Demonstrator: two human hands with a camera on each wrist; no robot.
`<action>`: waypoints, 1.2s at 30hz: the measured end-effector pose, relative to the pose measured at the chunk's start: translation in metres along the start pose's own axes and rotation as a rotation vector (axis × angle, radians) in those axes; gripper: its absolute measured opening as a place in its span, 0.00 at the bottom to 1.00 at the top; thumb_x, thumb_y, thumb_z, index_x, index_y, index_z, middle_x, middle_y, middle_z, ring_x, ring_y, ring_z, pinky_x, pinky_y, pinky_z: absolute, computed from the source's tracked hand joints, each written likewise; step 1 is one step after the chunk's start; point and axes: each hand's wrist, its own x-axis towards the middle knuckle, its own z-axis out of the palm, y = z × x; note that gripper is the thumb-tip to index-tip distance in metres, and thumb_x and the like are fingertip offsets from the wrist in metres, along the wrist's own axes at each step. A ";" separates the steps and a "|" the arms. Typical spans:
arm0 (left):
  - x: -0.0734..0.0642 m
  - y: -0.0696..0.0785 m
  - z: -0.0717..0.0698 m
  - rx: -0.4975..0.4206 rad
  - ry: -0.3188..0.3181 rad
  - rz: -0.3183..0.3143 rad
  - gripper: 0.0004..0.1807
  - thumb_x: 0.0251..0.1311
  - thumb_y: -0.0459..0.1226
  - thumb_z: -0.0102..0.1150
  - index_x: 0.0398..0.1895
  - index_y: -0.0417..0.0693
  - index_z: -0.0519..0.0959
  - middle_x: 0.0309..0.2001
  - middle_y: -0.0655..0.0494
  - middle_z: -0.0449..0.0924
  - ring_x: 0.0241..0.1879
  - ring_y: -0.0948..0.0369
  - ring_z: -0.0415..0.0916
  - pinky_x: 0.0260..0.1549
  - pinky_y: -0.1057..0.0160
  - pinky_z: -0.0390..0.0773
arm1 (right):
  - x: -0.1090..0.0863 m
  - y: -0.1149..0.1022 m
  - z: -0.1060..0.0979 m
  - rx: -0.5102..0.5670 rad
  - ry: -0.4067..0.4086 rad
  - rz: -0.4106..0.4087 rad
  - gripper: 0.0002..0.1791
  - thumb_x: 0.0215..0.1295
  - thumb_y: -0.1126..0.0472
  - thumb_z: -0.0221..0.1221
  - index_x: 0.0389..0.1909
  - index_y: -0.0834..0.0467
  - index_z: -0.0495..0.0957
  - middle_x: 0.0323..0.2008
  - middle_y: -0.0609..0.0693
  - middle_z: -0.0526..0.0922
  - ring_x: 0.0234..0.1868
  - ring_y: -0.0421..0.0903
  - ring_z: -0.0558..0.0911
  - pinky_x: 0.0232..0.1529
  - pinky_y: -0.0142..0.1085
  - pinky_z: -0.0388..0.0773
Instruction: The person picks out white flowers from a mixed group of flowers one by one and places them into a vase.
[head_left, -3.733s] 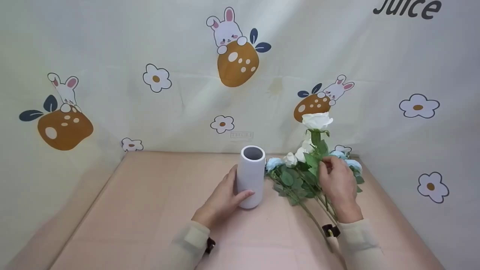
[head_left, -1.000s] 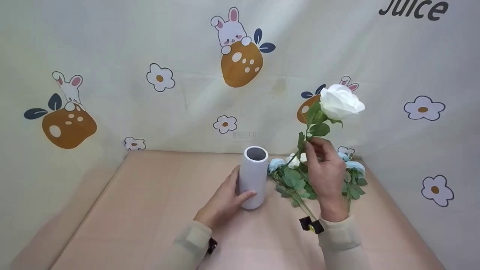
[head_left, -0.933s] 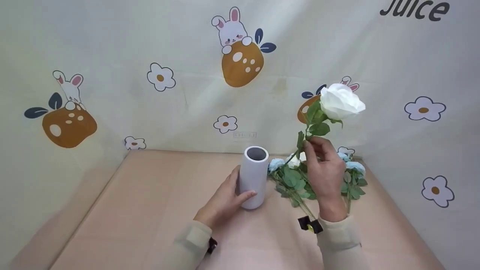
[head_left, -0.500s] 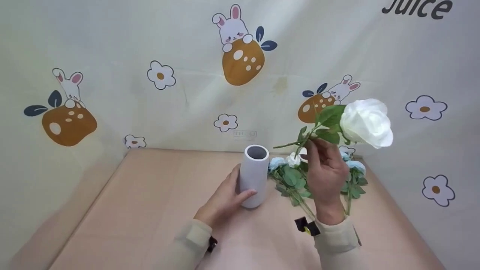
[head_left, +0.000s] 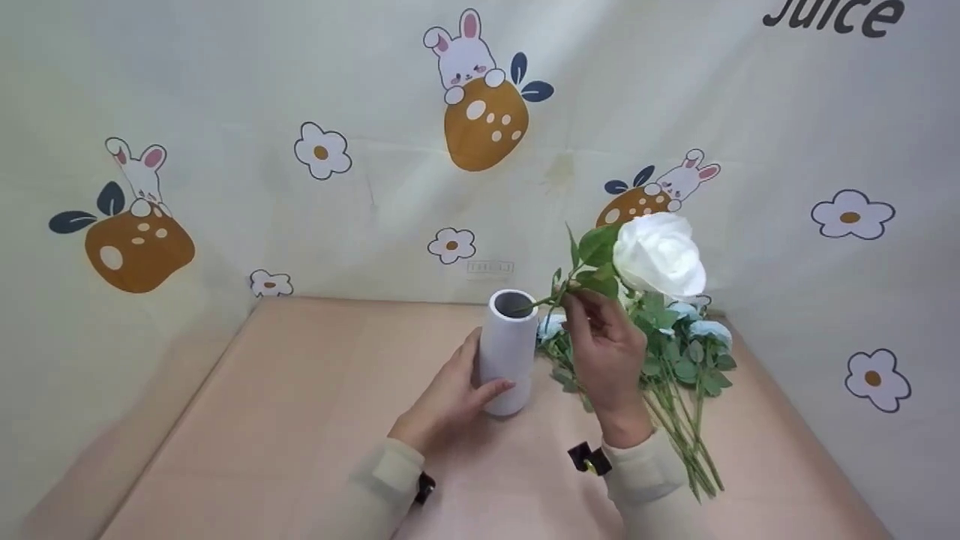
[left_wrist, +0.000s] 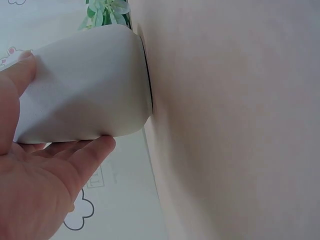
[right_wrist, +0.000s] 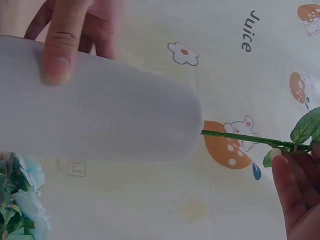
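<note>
A white vase (head_left: 504,367) stands upright on the table, its round mouth facing up. My left hand (head_left: 450,394) grips its lower left side, thumb across the front; the left wrist view shows the vase (left_wrist: 90,82) between thumb and fingers. My right hand (head_left: 611,352) pinches the green stem of a white rose (head_left: 660,255) just right of the vase's mouth. The stem's lower end reaches into the opening, and the bloom tilts to the right. In the right wrist view the stem (right_wrist: 245,137) runs from the vase's rim to my fingertips.
Right of the vase lie light blue flowers (head_left: 709,332) with green leaves, their stems (head_left: 690,442) pointing toward me. My right hand partly covers them. Behind the pink table (head_left: 300,420) hangs a pale printed backdrop (head_left: 360,82).
My right hand has lifted the white rose from the other flowers, tipped it over, and carried it left until its stem end entered the vase's mouth. My left hand stays on the vase.
</note>
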 end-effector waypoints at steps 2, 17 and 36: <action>0.000 0.000 0.000 0.002 0.000 0.003 0.58 0.69 0.54 0.74 0.91 0.56 0.46 0.86 0.47 0.58 0.85 0.44 0.60 0.85 0.35 0.58 | -0.003 0.005 0.003 -0.067 -0.009 0.022 0.08 0.71 0.77 0.66 0.45 0.64 0.88 0.35 0.60 0.92 0.34 0.31 0.87 0.33 0.21 0.83; -0.002 0.000 -0.001 -0.022 0.003 0.029 0.58 0.70 0.55 0.74 0.91 0.54 0.46 0.86 0.46 0.59 0.85 0.45 0.60 0.86 0.38 0.58 | -0.017 0.016 0.015 -0.286 -0.150 0.126 0.04 0.77 0.64 0.67 0.46 0.55 0.89 0.34 0.49 0.92 0.34 0.42 0.88 0.30 0.32 0.80; -0.002 0.000 -0.001 0.009 0.004 0.013 0.59 0.70 0.57 0.72 0.92 0.53 0.44 0.87 0.46 0.57 0.86 0.45 0.59 0.86 0.38 0.58 | -0.013 0.011 0.010 -0.317 -0.207 0.188 0.07 0.78 0.61 0.66 0.45 0.61 0.89 0.29 0.51 0.86 0.28 0.41 0.81 0.29 0.32 0.80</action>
